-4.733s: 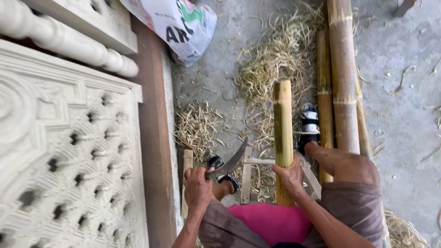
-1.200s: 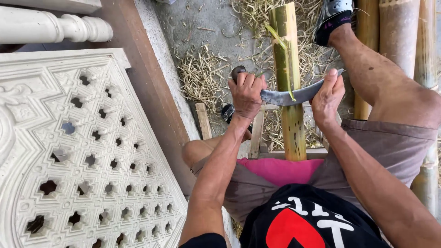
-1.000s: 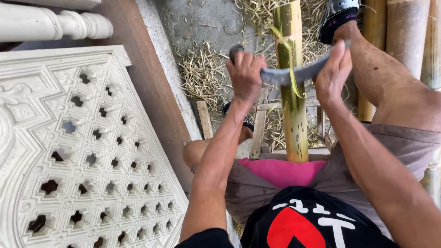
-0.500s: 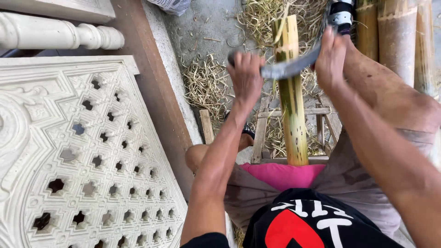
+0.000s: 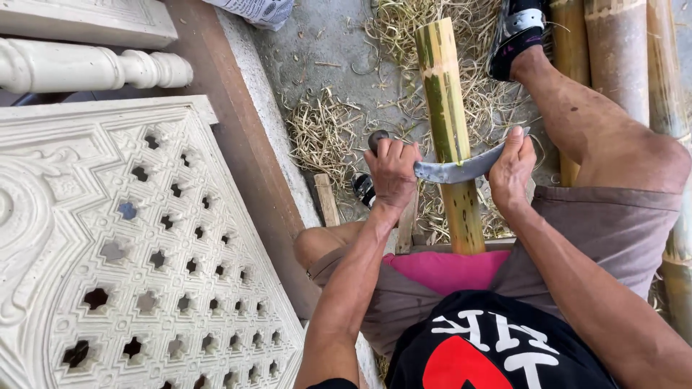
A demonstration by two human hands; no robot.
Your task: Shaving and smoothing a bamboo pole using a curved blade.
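A green bamboo pole (image 5: 447, 115) leans away from me between my knees, its near end on a wooden frame (image 5: 404, 230). A curved steel knife (image 5: 461, 169) lies across the pole about halfway along it. My left hand (image 5: 393, 173) grips the knife's handle on the left of the pole. My right hand (image 5: 510, 169) holds the blade's far tip on the right of the pole. Both hands press the blade against the bamboo's skin.
Dry bamboo shavings (image 5: 324, 133) litter the concrete ground. Thick bamboo poles (image 5: 613, 57) lie at the right. A carved white lattice panel (image 5: 122, 245) and a white baluster (image 5: 86, 68) fill the left, beside a brown wooden beam (image 5: 245, 166). A sandalled foot (image 5: 515, 32) rests at the top.
The knife and both hands have drawn back along the pole towards me. The green strip that curled off the bamboo at the blade is gone.
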